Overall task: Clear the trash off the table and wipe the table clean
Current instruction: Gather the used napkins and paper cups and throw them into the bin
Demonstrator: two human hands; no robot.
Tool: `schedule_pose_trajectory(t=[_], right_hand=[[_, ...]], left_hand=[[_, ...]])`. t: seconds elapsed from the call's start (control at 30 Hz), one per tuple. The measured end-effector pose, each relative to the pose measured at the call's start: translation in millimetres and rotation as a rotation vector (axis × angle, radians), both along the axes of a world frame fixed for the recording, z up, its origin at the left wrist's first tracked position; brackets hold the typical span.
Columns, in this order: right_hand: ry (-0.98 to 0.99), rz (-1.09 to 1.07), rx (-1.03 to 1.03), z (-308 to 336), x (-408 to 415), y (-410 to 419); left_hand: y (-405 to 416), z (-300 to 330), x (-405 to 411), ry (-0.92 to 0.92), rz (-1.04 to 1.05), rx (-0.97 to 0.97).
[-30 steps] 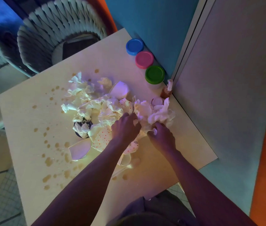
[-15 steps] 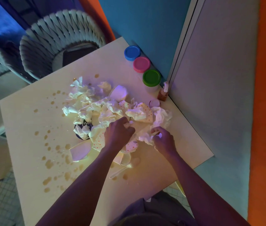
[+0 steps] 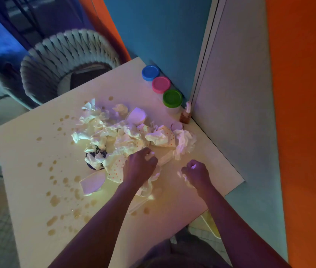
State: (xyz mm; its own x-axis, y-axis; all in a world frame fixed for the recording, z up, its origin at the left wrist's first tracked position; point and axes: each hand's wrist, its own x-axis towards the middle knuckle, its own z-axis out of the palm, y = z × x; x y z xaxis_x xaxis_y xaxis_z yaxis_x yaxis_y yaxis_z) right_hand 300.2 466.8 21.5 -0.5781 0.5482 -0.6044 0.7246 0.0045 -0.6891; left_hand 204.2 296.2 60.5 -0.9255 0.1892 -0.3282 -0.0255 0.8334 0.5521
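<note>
A heap of crumpled white tissues (image 3: 114, 136), dotted paper cups and white cup pieces covers the middle of the pale table (image 3: 27, 155). My left hand (image 3: 139, 165) lies on the near edge of the heap, fingers curled round crumpled tissue and a dotted cup. My right hand (image 3: 196, 174) is to the right of it, just above the tabletop, gripping a small wad of tissue apart from the heap. Another loose crumpled tissue (image 3: 185, 142) lies beyond my right hand. Brown liquid spots (image 3: 56, 198) speckle the table's left and front.
Three tubs with blue (image 3: 150, 72), pink (image 3: 161, 84) and green (image 3: 172, 98) lids stand along the wall at the back right, with a small brown bottle (image 3: 185, 115) beside them. A woven chair (image 3: 66, 60) stands behind the table. A wall panel borders the right edge.
My right hand has pulled back toward me out of the heap with a small wad of tissue. My left hand stays on the heap's near edge. The camera has tilted up a little.
</note>
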Motion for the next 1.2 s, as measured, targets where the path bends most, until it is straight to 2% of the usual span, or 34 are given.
schedule_pose_trajectory(t=[0.23,0.5,0.67,0.8,1.0,1.2], right_hand=[[0.063,-0.146,-0.115,5.7,2.2,4.8],[0.055,-0.164,-0.043,7.2,-2.7,20.1],[0.081,-0.078,0.102,9.3,-13.6,29.5],[0.151,0.084,0.203,2.9,-30.7,30.4],[0.025,0.217,0.399,2.2,-63.1,27.9],[-0.084,0.324,0.484,-10.8,-75.9,31.0]], left_hand=[[12.3,6.6,-9.1,0.073,-0.123,-0.106],[43.7,3.8,-38.5,0.156,-0.272,-0.197],[61.8,-9.9,-48.5,0.18,-0.365,-0.264],[71.0,-22.4,-49.7,0.112,-0.413,-0.367],[75.4,-30.4,-48.1,0.111,-0.395,-0.404],[71.5,-31.6,-46.1,0.121,-0.399,-0.418]])
